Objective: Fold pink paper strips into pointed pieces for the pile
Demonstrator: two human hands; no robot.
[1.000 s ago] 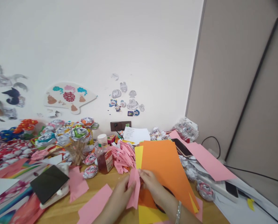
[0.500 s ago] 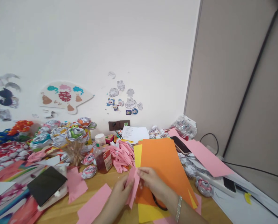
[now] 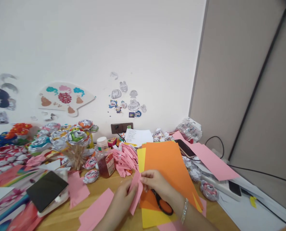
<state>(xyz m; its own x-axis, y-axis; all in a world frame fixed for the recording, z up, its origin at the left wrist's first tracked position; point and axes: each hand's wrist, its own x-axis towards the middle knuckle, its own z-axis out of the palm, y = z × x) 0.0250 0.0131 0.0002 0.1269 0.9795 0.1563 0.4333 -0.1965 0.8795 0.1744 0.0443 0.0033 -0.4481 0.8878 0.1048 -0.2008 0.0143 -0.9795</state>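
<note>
2 hands, my left hand (image 3: 123,195) and right hand (image 3: 156,183), each grip pinched shut on 1 pink paper strip (image 3: 135,191); orange sheet (image 3: 168,163) lies just right, scissors (image 3: 161,202) near.

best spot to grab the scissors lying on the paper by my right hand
By the black handle loops, from above. The scissors lie flat on the orange paper just under the right wrist, loops showing. The blades are not clear to see near the right hand, which pinches the pink strip with the left hand.

Bright, even indoor light, soft shadows, slight blur and wide-angle edge distortion.
</note>
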